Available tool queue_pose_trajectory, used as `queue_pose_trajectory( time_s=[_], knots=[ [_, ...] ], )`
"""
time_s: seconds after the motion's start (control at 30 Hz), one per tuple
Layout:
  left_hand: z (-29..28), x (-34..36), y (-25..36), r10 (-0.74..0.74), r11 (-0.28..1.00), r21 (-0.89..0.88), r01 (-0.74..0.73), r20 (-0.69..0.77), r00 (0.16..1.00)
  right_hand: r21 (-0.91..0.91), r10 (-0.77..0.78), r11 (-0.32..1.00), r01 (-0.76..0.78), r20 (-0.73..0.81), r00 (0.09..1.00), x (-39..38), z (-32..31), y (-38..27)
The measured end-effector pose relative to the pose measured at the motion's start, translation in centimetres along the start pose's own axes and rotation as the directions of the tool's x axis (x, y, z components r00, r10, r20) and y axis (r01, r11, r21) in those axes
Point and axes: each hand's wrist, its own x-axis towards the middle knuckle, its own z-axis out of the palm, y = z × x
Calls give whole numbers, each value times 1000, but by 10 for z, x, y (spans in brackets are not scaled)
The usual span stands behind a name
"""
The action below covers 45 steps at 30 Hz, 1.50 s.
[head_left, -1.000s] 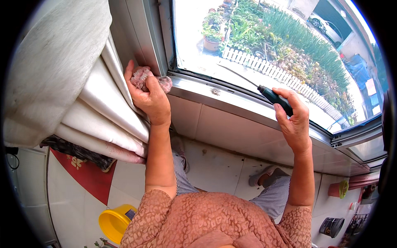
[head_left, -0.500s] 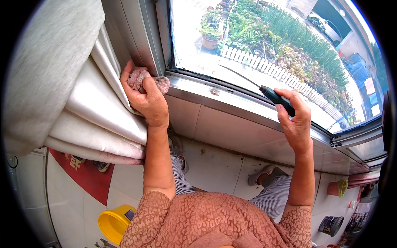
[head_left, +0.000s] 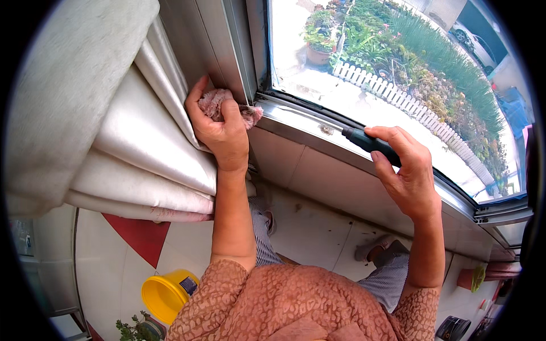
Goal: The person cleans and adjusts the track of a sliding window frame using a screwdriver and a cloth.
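Note:
My left hand (head_left: 226, 139) is closed around a crumpled pink fluffy cloth (head_left: 215, 104), at the corner where the upright metal window frame meets the sill. Its wrist brushes the folds of a pale curtain (head_left: 142, 136). Farther right, my right hand (head_left: 412, 176) grips a screwdriver (head_left: 371, 143) by its dark green handle, thumb and index finger along it. The thin shaft points left, low over the silver window track (head_left: 296, 116); it blends with the metal, so I cannot tell where its tip rests. A small dirty spot (head_left: 326, 129) marks the sill just left of the handle.
Behind the glass are a white picket fence (head_left: 398, 99) and garden plants. A yellow bucket (head_left: 165, 295) stands on the tiled floor at lower left, near a potted plant (head_left: 136, 329). A dark tub (head_left: 453, 328) and a pink pot (head_left: 469, 279) stand at right.
My right hand has lowered the screwdriver, bringing its shaft from in front of the glass down to the window track. The view has shifted; my left hand still holds the cloth at the corner.

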Motion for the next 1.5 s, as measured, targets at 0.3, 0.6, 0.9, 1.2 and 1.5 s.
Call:
queue_pose_trajectory(
  time_s=[0.3, 0.6, 0.9, 1.2, 1.5],
  knots=[
    [-25, 16, -10, 22, 997, 70, -38, 216, 976, -36, -26, 999, 26, -8, 1000, 11, 28, -3],
    [-24, 14, -7, -45, 998, 46, 34, 260, 965, 122, 68, 991, -54, -115, 991, 13, 42, -5],
    [-26, 14, -5, 12, 994, 101, -40, 262, 965, 221, 210, 954, -203, -8, 978, 2, 34, -14],
    [-26, 6, -9, 75, 985, 140, -101, 179, 981, 144, 83, 987, -68, -104, 991, 8, 37, -9],
    [4, -46, 17, 15, 926, 332, -179, 442, 897, 90, 148, 986, -138, -120, 982, -17, 10, 13]
  ],
)
